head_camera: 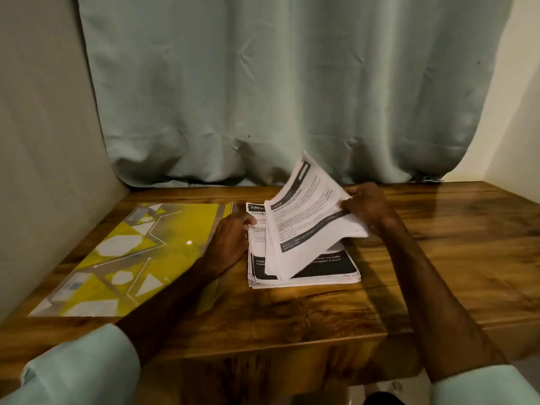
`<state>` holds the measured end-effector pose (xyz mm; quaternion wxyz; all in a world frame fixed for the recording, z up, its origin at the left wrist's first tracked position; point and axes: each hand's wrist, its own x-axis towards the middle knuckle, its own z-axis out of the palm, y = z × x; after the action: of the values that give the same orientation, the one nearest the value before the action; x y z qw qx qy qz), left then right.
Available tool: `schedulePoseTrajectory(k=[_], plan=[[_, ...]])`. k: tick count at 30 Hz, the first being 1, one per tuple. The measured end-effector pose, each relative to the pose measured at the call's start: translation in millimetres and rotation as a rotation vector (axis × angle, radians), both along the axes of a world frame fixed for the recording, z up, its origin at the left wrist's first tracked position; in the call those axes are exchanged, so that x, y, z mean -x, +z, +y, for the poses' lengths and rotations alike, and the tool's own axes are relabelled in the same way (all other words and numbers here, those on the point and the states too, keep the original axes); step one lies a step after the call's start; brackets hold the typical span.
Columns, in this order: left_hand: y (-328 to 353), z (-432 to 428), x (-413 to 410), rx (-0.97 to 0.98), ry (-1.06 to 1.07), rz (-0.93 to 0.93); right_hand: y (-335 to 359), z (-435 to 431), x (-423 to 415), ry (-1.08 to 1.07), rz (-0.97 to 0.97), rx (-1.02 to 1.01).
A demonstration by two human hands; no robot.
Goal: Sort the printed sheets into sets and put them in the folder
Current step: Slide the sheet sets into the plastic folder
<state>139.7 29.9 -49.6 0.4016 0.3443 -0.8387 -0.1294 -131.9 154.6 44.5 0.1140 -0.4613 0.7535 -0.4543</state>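
Observation:
A stack of printed sheets (324,273) lies on the wooden table, right of centre. My right hand (365,209) grips the right edge of a lifted bundle of sheets (306,223), which fans upward and tilts over the stack. My left hand (230,238) rests on the stack's left edge, fingers curled at the paper; whether it pinches sheets is unclear. A yellow folder (122,258) with white and grey shapes lies flat to the left, its right part under my left forearm.
The wooden table (453,244) shows bare wood to the right of the stack and along the front edge. A pale green curtain (277,97) hangs behind the table. A grey wall (38,141) stands at the left.

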Motion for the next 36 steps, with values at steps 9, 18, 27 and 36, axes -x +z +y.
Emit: schedulePoseTrajectory(k=[9,18,27,36], plan=[[-2,-7,-50,-0.317,0.584,-0.321,-4,-24,-72,0.229,-0.714,0.187],[30,-5,-64,-0.342,0.541,-0.428,-54,-19,-77,0.100,-0.584,-0.070],[44,7,-64,-0.114,0.505,-0.630,-33,13,-75,0.129,-0.416,-0.158],[78,-3,-94,0.154,0.502,-0.607,-3,-3,-111,0.127,-0.273,-0.051]])
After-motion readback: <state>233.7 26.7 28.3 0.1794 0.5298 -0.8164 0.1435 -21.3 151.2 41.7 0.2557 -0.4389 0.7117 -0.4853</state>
